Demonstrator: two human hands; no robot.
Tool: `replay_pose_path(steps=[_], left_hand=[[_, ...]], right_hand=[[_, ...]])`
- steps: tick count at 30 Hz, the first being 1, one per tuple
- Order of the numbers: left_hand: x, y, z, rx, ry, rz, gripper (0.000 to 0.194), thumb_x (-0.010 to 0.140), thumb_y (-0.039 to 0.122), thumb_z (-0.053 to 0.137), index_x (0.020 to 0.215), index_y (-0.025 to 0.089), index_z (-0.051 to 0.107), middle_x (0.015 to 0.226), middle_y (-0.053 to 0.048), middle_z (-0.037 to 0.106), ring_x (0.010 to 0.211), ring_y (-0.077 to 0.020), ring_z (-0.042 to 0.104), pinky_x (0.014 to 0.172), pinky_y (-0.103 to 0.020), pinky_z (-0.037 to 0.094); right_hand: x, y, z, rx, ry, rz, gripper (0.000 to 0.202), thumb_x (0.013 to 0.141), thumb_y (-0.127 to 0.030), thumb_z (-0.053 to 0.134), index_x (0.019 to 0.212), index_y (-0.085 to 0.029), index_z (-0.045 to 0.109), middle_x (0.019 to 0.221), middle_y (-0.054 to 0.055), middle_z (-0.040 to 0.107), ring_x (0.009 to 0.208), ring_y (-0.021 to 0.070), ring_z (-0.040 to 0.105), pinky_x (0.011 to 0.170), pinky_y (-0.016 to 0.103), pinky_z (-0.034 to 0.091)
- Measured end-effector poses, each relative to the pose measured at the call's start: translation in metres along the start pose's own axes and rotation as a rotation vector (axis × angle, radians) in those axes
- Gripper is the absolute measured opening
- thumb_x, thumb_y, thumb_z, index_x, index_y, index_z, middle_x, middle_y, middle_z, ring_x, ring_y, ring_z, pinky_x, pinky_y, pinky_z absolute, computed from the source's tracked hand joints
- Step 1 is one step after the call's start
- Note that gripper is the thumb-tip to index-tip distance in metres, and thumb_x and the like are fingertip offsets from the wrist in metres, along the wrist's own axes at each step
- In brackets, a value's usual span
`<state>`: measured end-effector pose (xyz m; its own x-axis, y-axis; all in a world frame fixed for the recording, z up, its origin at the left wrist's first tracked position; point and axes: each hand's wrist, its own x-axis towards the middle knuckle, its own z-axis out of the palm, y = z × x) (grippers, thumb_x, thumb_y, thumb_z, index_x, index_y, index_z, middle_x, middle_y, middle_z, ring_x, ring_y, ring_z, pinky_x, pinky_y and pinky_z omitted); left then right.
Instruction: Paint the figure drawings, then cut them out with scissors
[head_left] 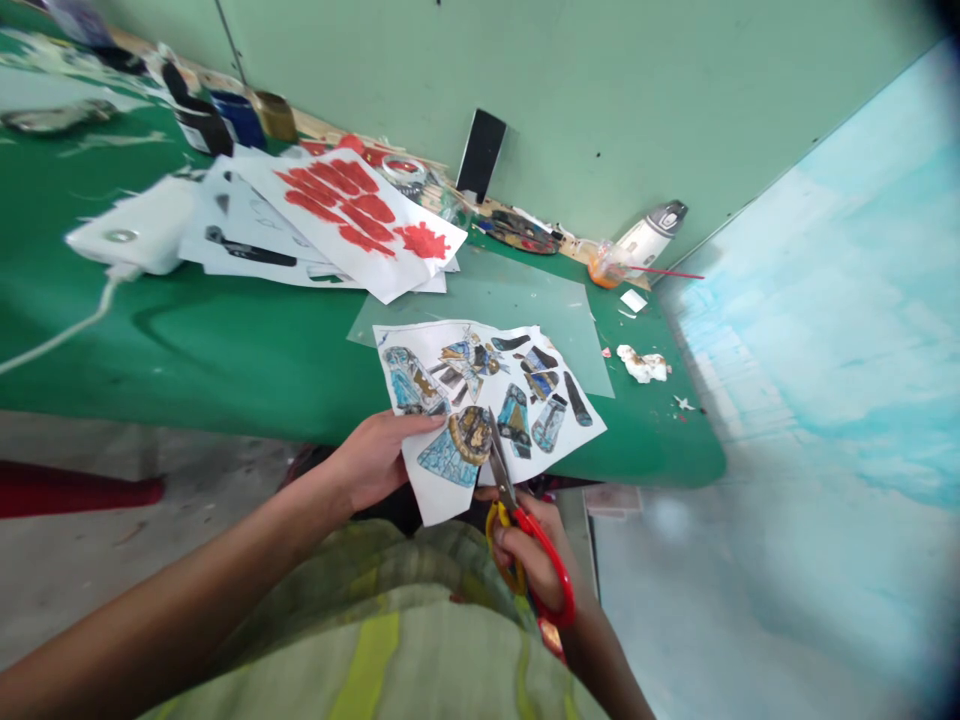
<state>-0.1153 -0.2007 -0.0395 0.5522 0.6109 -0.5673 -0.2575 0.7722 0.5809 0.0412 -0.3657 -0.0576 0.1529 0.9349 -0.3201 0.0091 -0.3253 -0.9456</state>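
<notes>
A white paper sheet (401,345) with several painted blue, black and gold shapes is held over the front edge of the green table. My left hand (379,455) grips its left side, thumb on top and the fingers hidden beneath. My right hand (536,550) is closed around scissors (504,488) with one red and one yellow handle. Their blades lie at the sheet's lower part, beside a painted blue skirt-like shape (450,455). A cut runs up from the sheet's lower edge to the blades.
Red-painted paper (360,215) lies over other sheets, near a white device with a cable (135,225). Paint jars (238,118) stand at the back left. A dark phone (481,155) leans on the wall. A white-grey tool (649,235) and crumpled tissue (641,364) are at the right.
</notes>
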Motion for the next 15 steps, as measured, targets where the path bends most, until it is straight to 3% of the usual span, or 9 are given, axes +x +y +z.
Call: replay_pose_path(steps=[7,15], left_hand=[[-0.0004,0.0013,-0.0006,0.004,-0.011,-0.007,0.024,0.084,0.001,0.057,0.095,0.005,0.078,0.079,-0.016,0.080,0.065,-0.0258,0.076,0.067,-0.035,0.065],[-0.0016,0.0018,0.0010,0.016,0.018,-0.012,0.023,0.083,0.002,0.058,0.095,0.003,0.077,0.085,-0.019,0.080,0.078,-0.0300,0.078,0.071,-0.036,0.064]], right_hand=[[-0.0007,0.0009,0.0005,0.008,0.001,0.000,0.037,0.078,-0.026,0.055,0.110,-0.010,0.066,0.058,-0.005,0.048,0.050,0.0111,0.039,0.047,0.025,0.030],[-0.0004,0.0035,0.0001,0.032,0.004,0.024,0.034,0.077,-0.025,0.057,0.108,-0.014,0.068,0.056,-0.006,0.047,0.048,0.0109,0.038,0.046,0.024,0.028]])
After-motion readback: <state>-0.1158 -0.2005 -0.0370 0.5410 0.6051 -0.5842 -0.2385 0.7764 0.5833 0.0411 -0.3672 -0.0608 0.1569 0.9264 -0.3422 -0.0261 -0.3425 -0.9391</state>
